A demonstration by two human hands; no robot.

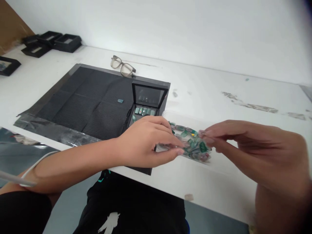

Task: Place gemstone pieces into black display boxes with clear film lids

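A clear plastic tray (pixel 165 113) holds a heap of green and clear press-on nails (pixel 192 141). Across its left side lies my left hand (pixel 151 143), fingers apart and thumb stretched toward the nails. My right hand (pixel 243 143) is at the tray's right side, thumb and forefinger pinched together; what sits between the tips is too blurred to make out. Behind my left hand stands a small black display case (pixel 149 95), its windowed lid raised. A row of pale green nails (pixel 144 111) lies inside it, and my hand hides its front part.
A ribbed black mat (pixel 83 94) covers the left of the white table (pixel 234 175). One teal nail (pixel 120 101) lies on it. Eyeglasses (pixel 123 66) rest at its back edge. Several black cases (pixel 67 43) are stacked at the back left, with another case (pixel 9 66) nearer.
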